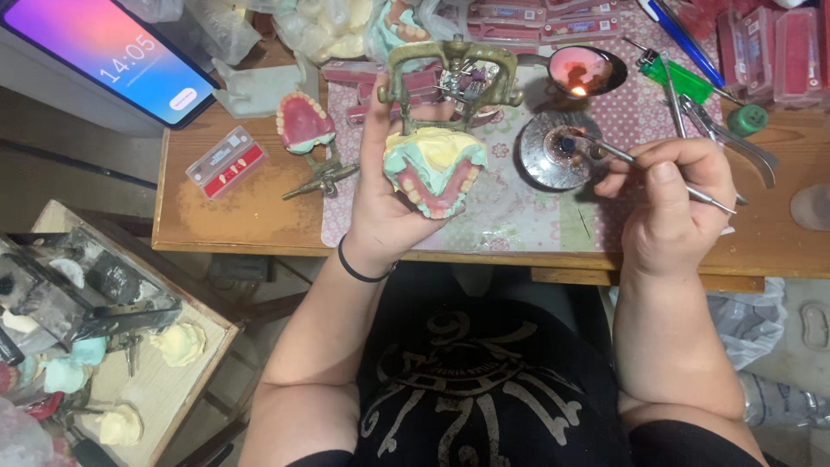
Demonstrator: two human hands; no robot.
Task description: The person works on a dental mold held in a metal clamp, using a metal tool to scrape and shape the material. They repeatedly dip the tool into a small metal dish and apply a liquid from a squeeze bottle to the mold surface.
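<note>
Cluttered with flat red tooth-card boxes (226, 161), a spare pink wax denture on a small stand (304, 123) and a lit phone (112, 52), the wooden bench (251, 216) carries a pink dotted mat (519, 207) under both hands. Raised above the mat's left part, the left hand (389, 203) is wrapped around a green-and-yellow plaster cast with pink wax teeth on a brass hinged articulator (437, 164), arch tilted toward the wearer. Just right of it, the right hand (670, 195) pinches a slim steel wax knife (640, 169), its long axis pointing left, tip in a round metal dish (553, 151) between cast and hand, near a small burner flame (577, 89).
</note>
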